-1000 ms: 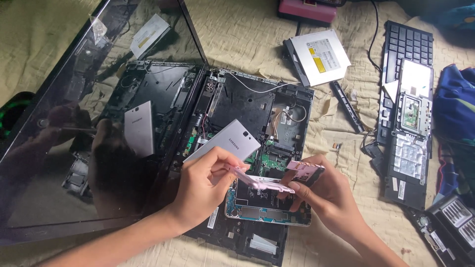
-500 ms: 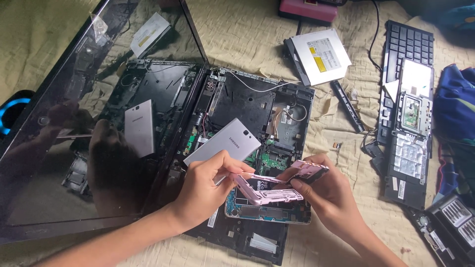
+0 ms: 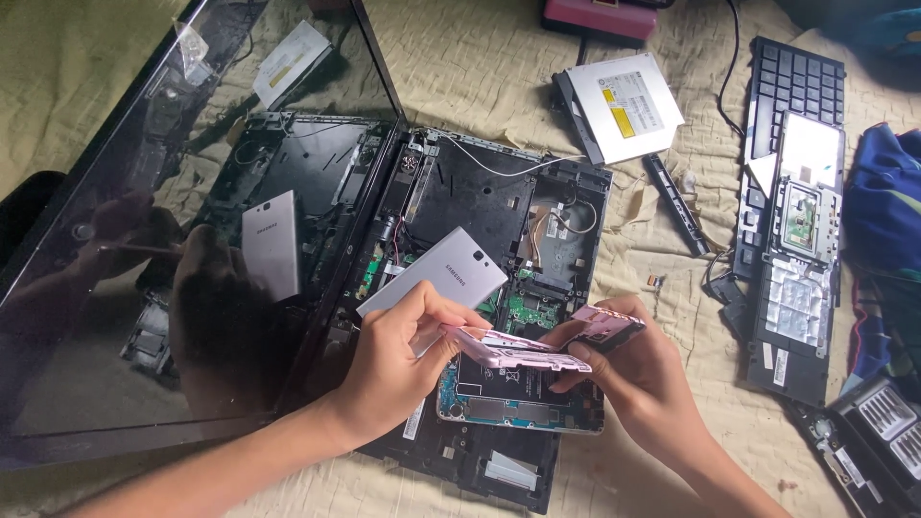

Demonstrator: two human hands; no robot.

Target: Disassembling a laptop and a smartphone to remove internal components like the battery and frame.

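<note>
Just below the middle of the view, both hands meet over an opened phone body [image 3: 518, 398] that lies on the stripped laptop base [image 3: 460, 240]. Between them is a pink phone frame [image 3: 523, 350], tilted and lifted off the phone body. The left hand [image 3: 398, 369] comes in from 7 o'clock and pinches the frame's left end between thumb and fingers, along with a thin tool whose tip I cannot make out. The right hand [image 3: 638, 379] comes in from 5 o'clock and is closed on the frame's right end, with a small pink piece [image 3: 606, 324] showing above its fingers. A silver back cover [image 3: 436, 278] rests on the laptop base at 11 o'clock from the frame, just beside the left hand. At 9 o'clock the dark laptop screen [image 3: 144, 288] lies open and mirrors the cover. An optical drive [image 3: 624, 105] sits at 1 o'clock and a detached keyboard [image 3: 791, 86] at 2 o'clock, all on a beige quilted cloth [image 3: 499, 58].
</note>
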